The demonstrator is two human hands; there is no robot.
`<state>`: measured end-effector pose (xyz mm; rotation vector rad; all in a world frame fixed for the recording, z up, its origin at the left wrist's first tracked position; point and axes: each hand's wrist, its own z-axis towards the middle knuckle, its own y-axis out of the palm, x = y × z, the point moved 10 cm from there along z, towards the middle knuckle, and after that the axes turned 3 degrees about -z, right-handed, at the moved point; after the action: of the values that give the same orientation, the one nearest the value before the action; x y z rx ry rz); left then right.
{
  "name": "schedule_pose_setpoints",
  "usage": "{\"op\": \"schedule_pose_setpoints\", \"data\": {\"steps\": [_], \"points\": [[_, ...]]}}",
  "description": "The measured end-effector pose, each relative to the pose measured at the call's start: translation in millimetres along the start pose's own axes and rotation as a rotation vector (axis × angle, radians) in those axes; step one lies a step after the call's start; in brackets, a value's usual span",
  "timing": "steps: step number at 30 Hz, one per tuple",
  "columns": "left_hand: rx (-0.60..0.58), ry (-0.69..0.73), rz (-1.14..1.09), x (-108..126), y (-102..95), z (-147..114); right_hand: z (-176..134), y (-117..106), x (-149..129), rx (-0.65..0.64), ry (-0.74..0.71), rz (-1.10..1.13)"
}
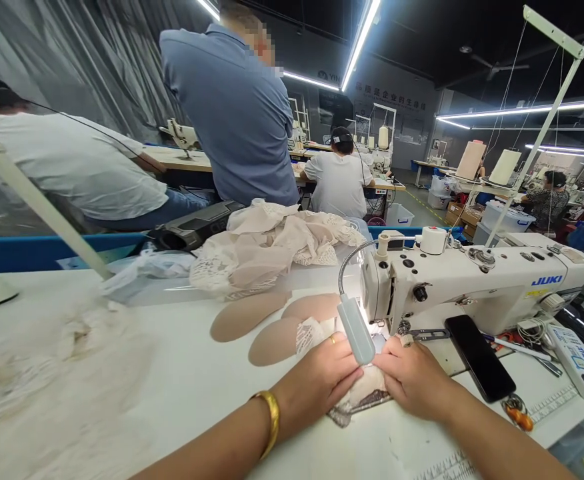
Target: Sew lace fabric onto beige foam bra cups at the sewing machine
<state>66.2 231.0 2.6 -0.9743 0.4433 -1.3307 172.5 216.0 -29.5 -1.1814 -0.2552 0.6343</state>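
A small cream fabric piece (365, 389) with a darker shiny edge lies at the needle end of the white sewing machine (452, 280). My left hand (325, 377) is closed on its left side, fingers bent. On its right side, my right hand (412, 377) pinches the same fabric. A grey lamp head (356, 331) on a bent metal neck hangs between my hands and hides the needle and some fingertips. Beyond my left hand lie several beige oval pads (273, 341), one partly under white lace (309, 335).
A heap of cream lace fabric (277, 243) lies behind the pads, and more blurred lace (57, 373) spreads at left. Right of my hands are a black phone (481, 357), an orange-handled tool (519, 417) and a control box (582, 360). A person in blue (232, 113) stands beyond the table.
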Motion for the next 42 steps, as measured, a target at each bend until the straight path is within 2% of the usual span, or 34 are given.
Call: {"op": "schedule_pose_setpoints", "data": {"steps": [22,31,35,39,42], "points": [[-0.007,-0.061,-0.048,-8,-1.5,9,2,-2,4,-0.03,0.056,-0.077],[-0.046,-0.07,0.053,-10,-8.2,17,0,-1,8,0.006,0.076,-0.05],[-0.061,-0.112,0.099,-20,-1.1,17,-1,-1,11,0.032,0.061,-0.032],[-0.05,-0.173,0.098,-29,1.5,13,-3,-7,8,0.08,0.067,0.128],[-0.046,-0.185,0.061,-15,-9.2,-2,-3,-2,9,0.045,0.269,0.547]]}}
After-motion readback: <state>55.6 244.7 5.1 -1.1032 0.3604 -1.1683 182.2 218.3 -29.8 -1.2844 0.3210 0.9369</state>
